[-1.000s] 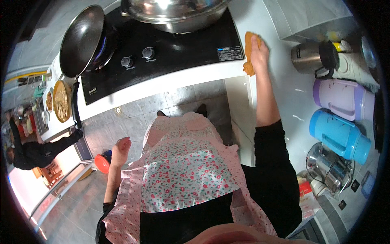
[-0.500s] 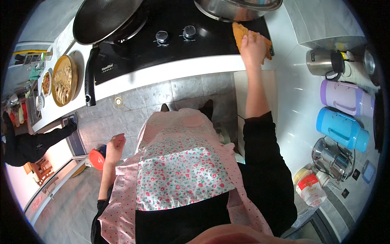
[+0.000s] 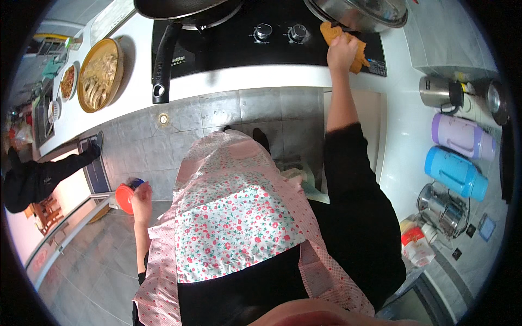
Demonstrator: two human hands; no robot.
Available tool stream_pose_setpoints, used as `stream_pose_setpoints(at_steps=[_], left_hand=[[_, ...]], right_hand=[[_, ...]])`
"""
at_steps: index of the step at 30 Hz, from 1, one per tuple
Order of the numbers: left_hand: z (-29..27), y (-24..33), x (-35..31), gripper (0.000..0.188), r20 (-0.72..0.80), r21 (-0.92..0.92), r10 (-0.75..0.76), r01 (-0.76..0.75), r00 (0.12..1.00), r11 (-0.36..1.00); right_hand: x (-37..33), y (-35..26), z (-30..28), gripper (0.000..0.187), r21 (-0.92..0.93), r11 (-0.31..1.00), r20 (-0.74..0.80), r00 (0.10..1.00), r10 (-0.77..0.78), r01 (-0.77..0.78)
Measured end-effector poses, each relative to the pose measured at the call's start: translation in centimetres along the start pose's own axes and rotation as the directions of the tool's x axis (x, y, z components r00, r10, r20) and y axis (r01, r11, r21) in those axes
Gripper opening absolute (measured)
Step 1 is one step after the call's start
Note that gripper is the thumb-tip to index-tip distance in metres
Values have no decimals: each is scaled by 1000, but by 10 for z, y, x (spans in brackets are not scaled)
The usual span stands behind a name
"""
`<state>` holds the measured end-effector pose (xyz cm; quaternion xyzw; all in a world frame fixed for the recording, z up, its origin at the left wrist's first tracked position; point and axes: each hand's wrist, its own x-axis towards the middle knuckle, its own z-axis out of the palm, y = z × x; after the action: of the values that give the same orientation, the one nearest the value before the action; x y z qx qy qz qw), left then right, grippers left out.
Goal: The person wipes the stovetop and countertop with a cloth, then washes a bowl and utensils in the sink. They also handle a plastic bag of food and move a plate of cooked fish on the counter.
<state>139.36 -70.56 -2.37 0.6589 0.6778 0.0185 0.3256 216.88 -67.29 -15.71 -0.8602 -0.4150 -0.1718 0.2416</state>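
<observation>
My right hand (image 3: 342,52) is closed on an orange cloth (image 3: 359,58), pressed to the right front of the black glass cooktop (image 3: 228,51). Just beyond the cloth is a round stainless-steel pan (image 3: 375,16). Two silver knobs, a left knob (image 3: 263,32) and a right knob (image 3: 297,33), sit to the left of that hand. My left hand (image 3: 142,196) hangs low at my side, away from the counter, holding nothing I can see, its fingers loosely bent and a little blurred. A black frying pan (image 3: 185,6) rests on the left burner, its handle (image 3: 165,65) jutting over the counter edge.
Left on the white counter (image 3: 130,98) stand a yellow-rimmed dish of food (image 3: 100,76) and a smaller plate (image 3: 68,81). At right are a steel kettle (image 3: 439,91), a purple flask (image 3: 462,136) and a blue flask (image 3: 454,173). A person in black (image 3: 43,182) is at far left.
The view has shifted, so the cooktop sits farther right and higher. My right hand and the cloth have slid left, nearer the knobs. My left hand has swung slightly outward.
</observation>
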Motion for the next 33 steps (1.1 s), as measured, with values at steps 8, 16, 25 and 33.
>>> stream_pose_setpoints(at_steps=[8,16,25,33], left_hand=[[20,-38,-42,25,123,-11,-36,38,992,999],[-3,-9,-56,27,146,16,-22,20,989,1000],[-112,-6,-15,26,-213,49,122,-115,969,992],[-155,60,31,27,-312,91,164,-142,936,986]], right_hand=[[-31,-31,-62,54,169,977,198,967,-159,126],[-144,-202,-80,52,238,874,260,839,-478,424],[-156,-307,-72,52,332,868,225,863,-453,370],[-156,-202,-117,43,84,985,372,913,-169,149]])
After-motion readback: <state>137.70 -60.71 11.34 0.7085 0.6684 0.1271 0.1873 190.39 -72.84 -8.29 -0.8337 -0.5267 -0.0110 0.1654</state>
